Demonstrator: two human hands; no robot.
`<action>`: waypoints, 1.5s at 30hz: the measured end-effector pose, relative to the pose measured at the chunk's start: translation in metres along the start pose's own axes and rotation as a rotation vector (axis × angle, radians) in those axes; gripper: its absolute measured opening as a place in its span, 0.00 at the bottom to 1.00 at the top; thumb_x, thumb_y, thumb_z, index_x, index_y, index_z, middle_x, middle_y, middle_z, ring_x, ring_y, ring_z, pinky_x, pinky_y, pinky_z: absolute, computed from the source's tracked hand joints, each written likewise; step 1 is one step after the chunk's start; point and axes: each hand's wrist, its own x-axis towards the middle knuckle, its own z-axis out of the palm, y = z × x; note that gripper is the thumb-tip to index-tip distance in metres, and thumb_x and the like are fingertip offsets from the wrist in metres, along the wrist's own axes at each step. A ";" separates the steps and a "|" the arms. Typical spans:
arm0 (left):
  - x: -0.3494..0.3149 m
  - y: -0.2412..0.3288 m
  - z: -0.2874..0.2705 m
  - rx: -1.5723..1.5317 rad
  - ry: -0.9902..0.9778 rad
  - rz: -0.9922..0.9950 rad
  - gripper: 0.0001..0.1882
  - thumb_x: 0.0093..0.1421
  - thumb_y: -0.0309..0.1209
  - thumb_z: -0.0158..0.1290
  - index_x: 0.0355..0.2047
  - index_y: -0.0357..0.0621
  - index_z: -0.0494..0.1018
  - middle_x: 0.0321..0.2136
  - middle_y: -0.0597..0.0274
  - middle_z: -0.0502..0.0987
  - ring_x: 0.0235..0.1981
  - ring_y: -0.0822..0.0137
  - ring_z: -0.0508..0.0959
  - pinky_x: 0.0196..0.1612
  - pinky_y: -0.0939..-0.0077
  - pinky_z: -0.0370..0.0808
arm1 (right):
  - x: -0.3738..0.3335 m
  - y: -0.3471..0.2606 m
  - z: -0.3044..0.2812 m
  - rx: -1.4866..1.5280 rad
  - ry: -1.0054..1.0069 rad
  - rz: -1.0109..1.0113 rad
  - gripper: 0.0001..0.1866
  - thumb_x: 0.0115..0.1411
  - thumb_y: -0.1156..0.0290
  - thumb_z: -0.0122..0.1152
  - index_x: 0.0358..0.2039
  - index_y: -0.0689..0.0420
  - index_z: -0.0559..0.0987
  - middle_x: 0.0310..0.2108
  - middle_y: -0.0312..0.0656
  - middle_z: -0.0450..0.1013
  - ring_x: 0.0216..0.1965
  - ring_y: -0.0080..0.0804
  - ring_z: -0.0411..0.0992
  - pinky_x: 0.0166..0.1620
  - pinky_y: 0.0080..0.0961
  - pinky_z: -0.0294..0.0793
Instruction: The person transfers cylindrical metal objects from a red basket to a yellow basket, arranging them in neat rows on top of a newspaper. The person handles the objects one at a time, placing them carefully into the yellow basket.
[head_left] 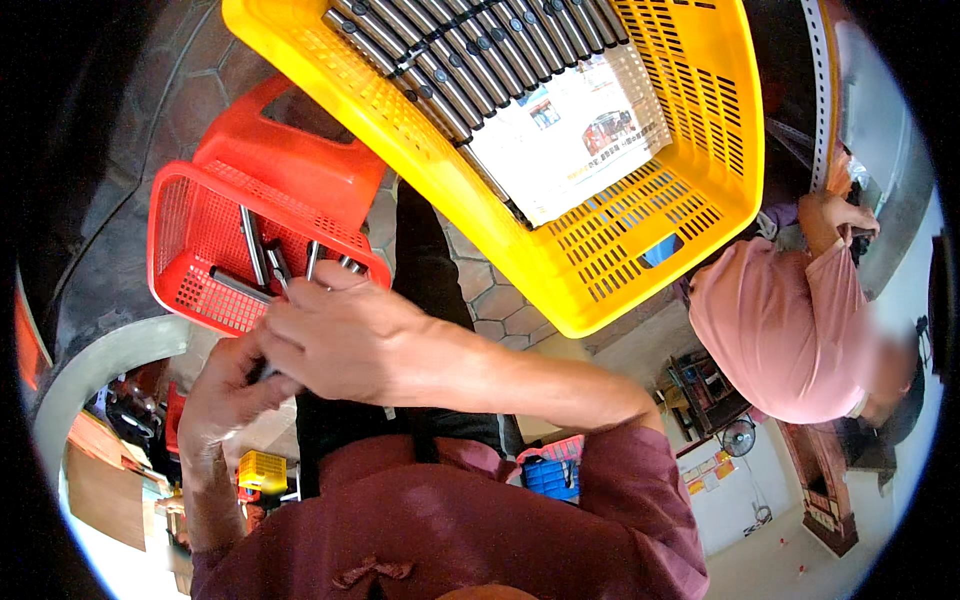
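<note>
Big yellow plastic crate [600, 270] w/ slotted walls sits at top centre. Inside it: a neat row of grey metal rods [480, 50] w/ dark ends, packed side by side along the far part, and a sheet of printed paper [570, 130] lining the floor nearer the person.

Smaller red mesh basket [195, 250] sits at left, just beside the hands. It holds a few loose metal rods [255, 245], lying at mixed angles, some leaning on the near wall. Behind it, touching or nearly so, stands a red plastic stool [290, 150]. Floor under both is dark hexagonal paving [160, 90].

Right hand [345, 340] reaches across the body to the near rim of the red basket; fingers curled closed, seemingly around rod ends at the rim, but the grip itself is hidden by the hand's back. Left hand [225, 390] is just below and partly under the right, fingers clenched on a dark, thin piece [262, 372], too hidden to tell what it is.

The loose rods look slim, straight, shiny grey, some w/ darker tips.

At right, another person in a pink top [790, 330] bends over, one hand [850, 212] up near a grey metal surface, well apart from the crate.
</note>
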 end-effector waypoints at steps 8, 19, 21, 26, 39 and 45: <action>0.073 0.110 0.032 0.074 0.290 0.348 0.18 0.59 0.32 0.58 0.46 0.35 0.72 0.29 0.66 0.75 0.29 0.79 0.72 0.30 0.83 0.69 | -0.080 0.087 -0.090 0.072 0.017 0.379 0.27 0.52 0.65 0.68 0.49 0.62 0.71 0.36 0.47 0.71 0.35 0.45 0.72 0.38 0.37 0.73; 0.203 0.151 -0.008 0.656 0.593 0.746 0.11 0.63 0.30 0.52 0.45 0.40 0.72 0.33 0.60 0.77 0.34 0.69 0.77 0.37 0.72 0.74 | -0.117 0.175 -0.004 0.313 0.150 0.819 0.20 0.65 0.65 0.53 0.53 0.64 0.67 0.42 0.60 0.69 0.44 0.57 0.71 0.47 0.41 0.71; 0.204 0.159 -0.005 0.624 0.584 0.671 0.11 0.60 0.35 0.53 0.39 0.43 0.72 0.32 0.52 0.77 0.36 0.59 0.79 0.39 0.57 0.74 | -0.119 0.188 0.014 0.327 0.100 0.862 0.19 0.67 0.64 0.50 0.53 0.63 0.67 0.44 0.57 0.69 0.45 0.53 0.72 0.48 0.39 0.71; 0.213 0.144 -0.008 0.948 0.776 0.897 0.10 0.61 0.27 0.54 0.42 0.40 0.75 0.32 0.57 0.78 0.31 0.65 0.80 0.35 0.78 0.75 | -0.104 0.202 0.035 0.268 0.079 0.905 0.17 0.63 0.70 0.55 0.51 0.63 0.69 0.45 0.57 0.70 0.46 0.51 0.72 0.48 0.36 0.71; 0.215 0.143 -0.004 0.985 0.854 0.909 0.12 0.61 0.32 0.54 0.44 0.44 0.74 0.29 0.58 0.78 0.28 0.61 0.80 0.31 0.73 0.75 | -0.106 0.209 0.036 0.136 0.107 0.963 0.20 0.63 0.69 0.54 0.53 0.64 0.65 0.45 0.61 0.69 0.46 0.59 0.70 0.49 0.43 0.69; 0.201 0.165 0.006 1.128 0.808 0.619 0.06 0.60 0.33 0.49 0.32 0.44 0.71 0.27 0.54 0.74 0.30 0.50 0.76 0.32 0.57 0.72 | -0.118 0.214 0.042 0.127 0.290 0.852 0.18 0.60 0.72 0.58 0.48 0.65 0.68 0.42 0.57 0.65 0.44 0.56 0.67 0.48 0.42 0.68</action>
